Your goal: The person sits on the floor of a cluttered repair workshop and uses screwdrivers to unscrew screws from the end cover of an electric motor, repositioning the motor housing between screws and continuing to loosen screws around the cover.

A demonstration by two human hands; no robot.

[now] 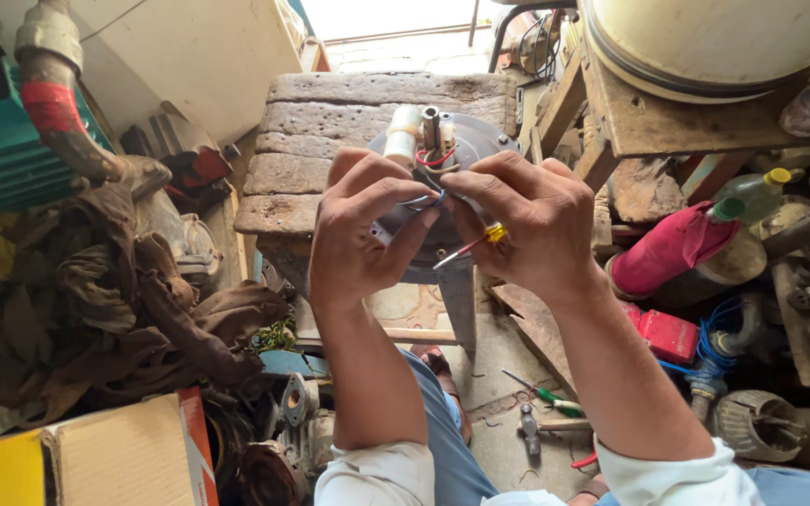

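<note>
A weathered wooden tabletop [330,131] of cracked planks stands at the middle of the scene. Left of the tabletop, on the floor, lies a large heap of brown rags [114,300], and above that heap a grimy pipe with a red band [53,103] leans in. Right of the tabletop a rough wooden bench [686,117] carries a big cream-coloured drum [724,37]; below it lie a pink cloth bundle [667,248] and a plastic bottle with a green cap [747,197]. Near the tabletop's lower left corner sits a cardboard box [124,459].

On the tabletop's right edge rests a round grey metal disc [489,141] with a white cylinder [403,133] and small terminals standing up from it, red wire looped among them. Both hands are held over the near part of this disc. The left hand [358,225] is clenched in a pinch, thumb and forefinger grasping thin blue and white wires [428,199] that run from the disc. The right hand [527,225] meets it fingertip to fingertip, pinching the same wires, and also grips a small screwdriver with a yellow collar [480,240], its red shaft slanting down toward the left hand.

On the floor below the tabletop lie a green-handled screwdriver [546,395] and a small hammer [529,426].
</note>
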